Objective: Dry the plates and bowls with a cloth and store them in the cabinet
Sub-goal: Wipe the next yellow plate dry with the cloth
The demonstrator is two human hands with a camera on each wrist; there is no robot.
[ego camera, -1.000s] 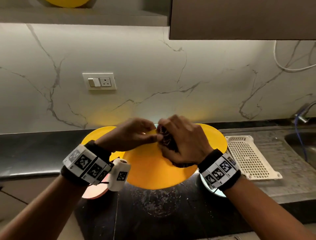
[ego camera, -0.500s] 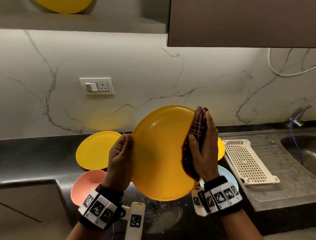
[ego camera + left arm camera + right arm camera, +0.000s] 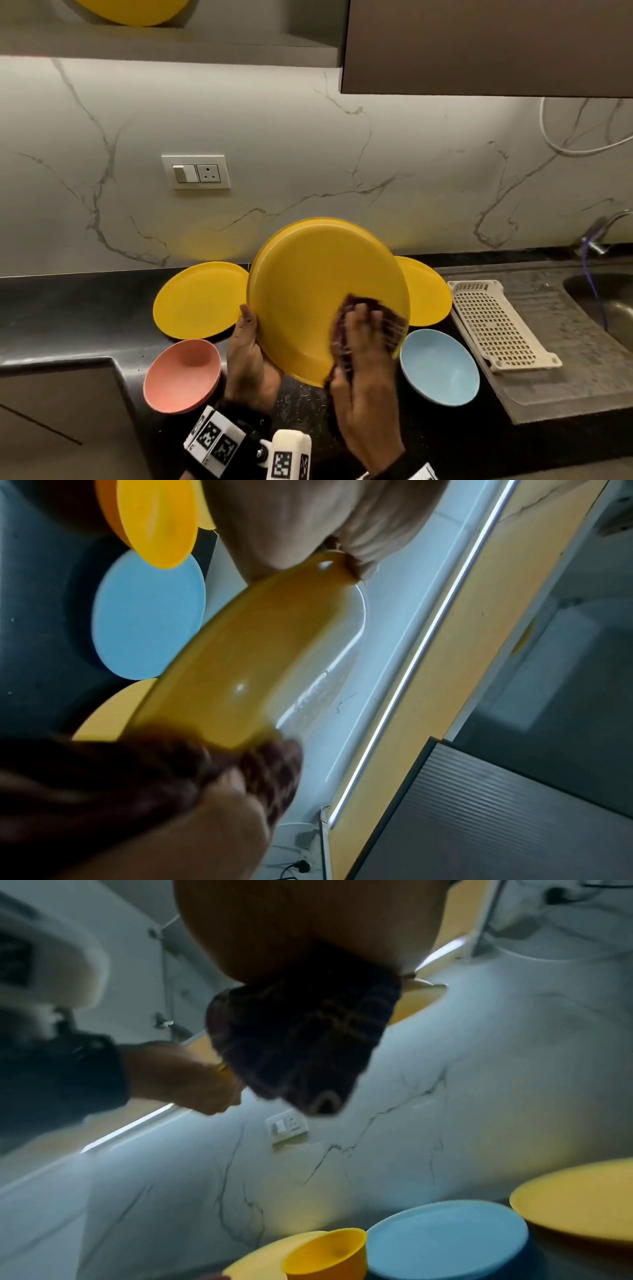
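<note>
1. Head view: the left hand (image 3: 250, 356) holds the big yellow plate (image 3: 318, 291) by its lower left rim, thumb on the near face, so its grip is closed on the plate. The plate stands nearly upright above the dark worktop (image 3: 68, 308), its back facing the camera.
2. Head view: the right hand (image 3: 366, 370) presses a dark checked cloth (image 3: 373, 318) against the plate's lower right edge; the fingers lie over the cloth, and whether they curl round it cannot be told.
3. Head view: on the worktop lie a yellow plate (image 3: 197, 301) to the left, a second yellow plate (image 3: 428, 294) partly hidden behind the held one, a pink bowl (image 3: 181, 375) and a blue bowl (image 3: 440, 366). A white drain tray (image 3: 493, 322) sits beside the sink (image 3: 603, 301). Another yellow plate (image 3: 133, 10) rests on the cabinet shelf (image 3: 171, 44) above.
4. Left wrist view: the held plate (image 3: 253, 653) runs across the frame, with blurred cloth (image 3: 171, 767) at its lower end and the blue bowl (image 3: 147, 615) behind.
5. Right wrist view: the cloth (image 3: 301, 1042) hangs from the plate's edge (image 3: 308, 920); the left hand (image 3: 185, 1077) shows at the left. Below are the blue bowl (image 3: 445, 1240) and a yellow cup (image 3: 325, 1253).
</note>
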